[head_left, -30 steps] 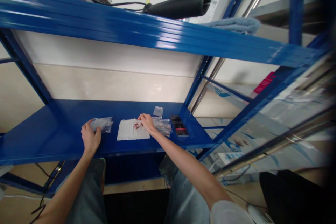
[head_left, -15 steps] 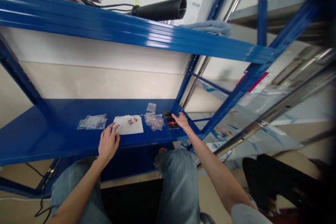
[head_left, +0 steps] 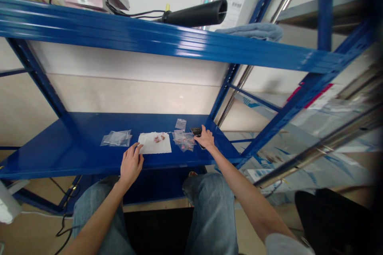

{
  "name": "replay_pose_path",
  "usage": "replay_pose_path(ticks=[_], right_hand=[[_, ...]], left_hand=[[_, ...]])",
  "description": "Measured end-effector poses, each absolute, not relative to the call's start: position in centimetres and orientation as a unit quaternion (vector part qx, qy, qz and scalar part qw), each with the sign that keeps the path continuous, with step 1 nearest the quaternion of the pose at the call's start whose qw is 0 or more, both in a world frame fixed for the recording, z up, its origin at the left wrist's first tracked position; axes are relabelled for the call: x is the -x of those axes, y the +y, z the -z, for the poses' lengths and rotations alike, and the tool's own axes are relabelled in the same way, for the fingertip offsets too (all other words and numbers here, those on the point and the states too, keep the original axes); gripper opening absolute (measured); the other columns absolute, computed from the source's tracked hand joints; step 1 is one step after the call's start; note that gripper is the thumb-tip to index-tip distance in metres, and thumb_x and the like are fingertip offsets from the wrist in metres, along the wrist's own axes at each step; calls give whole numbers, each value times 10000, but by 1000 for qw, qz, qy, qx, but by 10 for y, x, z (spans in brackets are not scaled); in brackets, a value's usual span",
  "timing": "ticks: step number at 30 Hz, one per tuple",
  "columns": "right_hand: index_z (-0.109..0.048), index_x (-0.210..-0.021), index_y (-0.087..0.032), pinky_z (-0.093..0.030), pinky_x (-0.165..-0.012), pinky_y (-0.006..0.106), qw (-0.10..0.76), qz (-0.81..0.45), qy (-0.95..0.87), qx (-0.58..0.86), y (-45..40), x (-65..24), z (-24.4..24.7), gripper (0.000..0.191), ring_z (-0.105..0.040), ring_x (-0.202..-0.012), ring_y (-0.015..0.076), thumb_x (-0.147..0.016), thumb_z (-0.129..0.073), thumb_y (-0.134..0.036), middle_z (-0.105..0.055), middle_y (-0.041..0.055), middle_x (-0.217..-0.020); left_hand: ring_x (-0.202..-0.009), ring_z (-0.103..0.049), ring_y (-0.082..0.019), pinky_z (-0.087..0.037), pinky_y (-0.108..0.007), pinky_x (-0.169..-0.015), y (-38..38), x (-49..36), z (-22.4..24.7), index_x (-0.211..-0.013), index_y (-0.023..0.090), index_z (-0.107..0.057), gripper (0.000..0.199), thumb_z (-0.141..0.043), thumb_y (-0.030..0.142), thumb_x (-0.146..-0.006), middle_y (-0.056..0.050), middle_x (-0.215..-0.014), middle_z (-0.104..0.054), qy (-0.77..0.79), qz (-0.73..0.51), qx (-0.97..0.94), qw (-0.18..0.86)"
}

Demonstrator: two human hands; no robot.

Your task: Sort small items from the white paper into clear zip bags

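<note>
The left hand (head_left: 131, 165) lies palm-down, fingers spread; the right hand (head_left: 205, 138) reaches farther forward.

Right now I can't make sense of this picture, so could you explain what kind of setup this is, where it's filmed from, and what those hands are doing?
There's no machine here, just a person's own bare hands. The picture comes from a single camera worn on their head, looking down past their jeans at a blue shelf. On the shelf lie a white paper with small red bits on it, a clear bag to its left and another clear bag to its right. The left hand holds nothing; its fingertips are at the paper's edge. The right hand rests on a small dark flat object, though I can't tell whether it's gripping it.
</note>
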State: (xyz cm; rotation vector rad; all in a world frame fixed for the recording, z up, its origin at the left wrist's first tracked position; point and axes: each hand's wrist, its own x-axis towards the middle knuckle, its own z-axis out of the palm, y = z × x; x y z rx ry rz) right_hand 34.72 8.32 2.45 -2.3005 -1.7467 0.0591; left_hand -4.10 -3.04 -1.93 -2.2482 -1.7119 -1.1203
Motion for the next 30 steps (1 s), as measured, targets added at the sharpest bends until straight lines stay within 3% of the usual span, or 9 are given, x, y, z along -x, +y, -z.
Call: replay_pose_path(ticks=[7,13,18,21,23,26,30], right_hand=[[-290,-1531,-275,-423,-927,447,148,-23,-615,774,85,-355,-22,838,-480,-1241,355,-799,-647,-475,-522,158,-1336],[-234,-1554,-320,-417,-938,494,134,-53,-595,791,87,-366,-31,888,-458,-1269,363,-795,-666,-484,-487,153,-1381],[-298,-1529,-243,-389,-969,511,141,5,-596,790,77,-350,-40,796,-428,-1286,368,-841,-639,-455,-493,183,-1376],[-527,-1364,-187,-353,-1021,473,174,71,-646,740,72,-321,-43,503,-427,-1289,335,-927,-534,-435,-551,186,-1330],[-649,-1195,-186,-354,-1031,446,174,61,-674,715,72,-299,-42,413,-464,-1261,322,-946,-501,-482,-614,177,-1263],[-724,-1026,-161,-393,-1001,420,146,-1,-670,728,79,-274,-37,464,-531,-1220,342,-865,-604,-579,-682,190,-1171],[-754,-926,-181,-455,-891,339,140,-60,-640,753,87,-261,-31,291,-646,-1098,308,-779,-732,-431,-749,145,-1026]], left_hand=[[-1244,-532,-314,-399,-447,-1008,-32,41,19,-1375,209,-496,419,-408,216,-966,-150,-1356,-566,-561,380,734,48],[-1249,-534,-314,-409,-443,-991,-35,42,20,-1386,198,-469,421,-404,227,-971,-162,-1352,-565,-563,389,727,48],[-1254,-528,-311,-424,-458,-987,-41,42,21,-1363,205,-483,412,-414,222,-957,-156,-1333,-570,-562,426,709,19],[-1257,-525,-304,-435,-470,-991,-52,40,25,-1358,212,-482,417,-421,211,-946,-149,-1324,-563,-553,449,702,-9],[-1251,-531,-299,-440,-476,-999,-65,37,30,-1354,218,-485,420,-428,195,-938,-143,-1318,-560,-540,449,711,-27],[-1262,-526,-286,-435,-479,-1027,-92,29,38,-1346,222,-491,427,-428,157,-928,-134,-1335,-549,-513,434,739,-49],[-1293,-501,-272,-424,-481,-1059,-132,19,41,-1353,232,-487,453,-421,113,-921,-123,-1378,-525,-490,408,768,-68]])
